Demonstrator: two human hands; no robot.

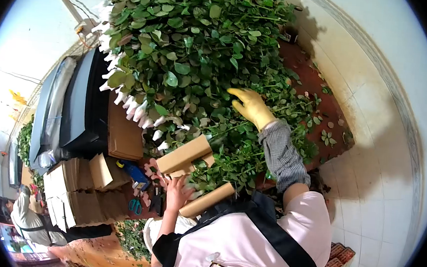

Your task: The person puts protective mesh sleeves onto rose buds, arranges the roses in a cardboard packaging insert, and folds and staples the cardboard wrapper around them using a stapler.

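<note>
My right hand (250,108), in a yellow rubber glove, reaches over the big pile of leafy roses (195,46). Its fingers are spread at the leaves with nothing visible in them. My bare left hand (177,193) is low at the table's near side, fingers apart. It lies beside a folded cardboard piece (185,155) and a bunch of leafy stems (230,170). Whether it touches the cardboard, I cannot tell. A rolled edge of brown cardboard (208,199) lies in front of my body. Pale rose heads (137,111) stick out along the pile's left side.
Stacks of folded cardboard (86,193) stand at left, near blue-handled scissors (135,206) and a blue box-like tool (136,176). Loose leaves litter the red tabletop (303,70). A tiled wall (372,161) bounds the right. Another person (33,220) stands at far left.
</note>
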